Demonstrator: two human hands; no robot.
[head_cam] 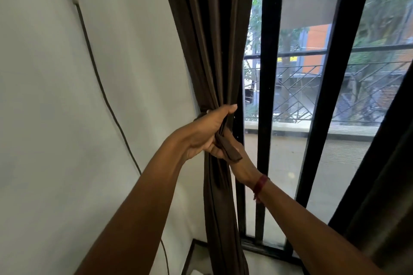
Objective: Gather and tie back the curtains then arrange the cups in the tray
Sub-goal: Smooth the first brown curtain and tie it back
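A dark brown curtain (212,40) hangs at the left side of the window, bunched into a narrow column at mid height. My left hand (207,129) grips the bunched folds, thumb toward the glass. A brown tie-back strip (230,149) crosses the bundle just below that hand. My right hand (239,163) holds this strip from the window side, partly hidden behind it, with a dark red band on its wrist. A second dark curtain (384,174) hangs at the right edge. No cups or tray are in view.
A white wall (67,96) fills the left side, with a thin cable (96,69) running down it. Black window frame bars (266,96) stand right of the curtain. A railing, trees and an orange building show through the glass. The sill (268,250) lies below.
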